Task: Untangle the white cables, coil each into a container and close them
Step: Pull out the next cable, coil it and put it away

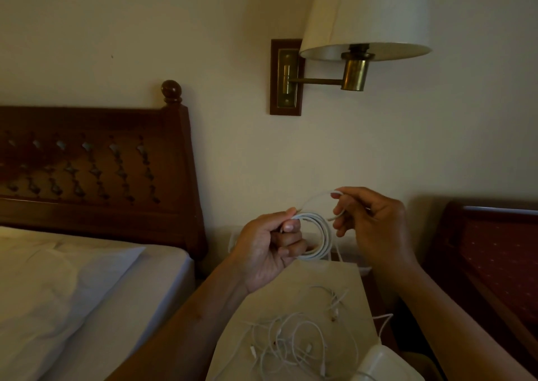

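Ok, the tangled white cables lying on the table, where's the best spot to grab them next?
Probably pinch the plug end at the left edge of the tangle, coming down from above on the left. It seems to lie free outside the loops, so it should draw out without tightening them.

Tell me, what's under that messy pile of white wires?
A pale beige sheet lies under the tangled thin white cables. Whatever the sheet covers is hidden.
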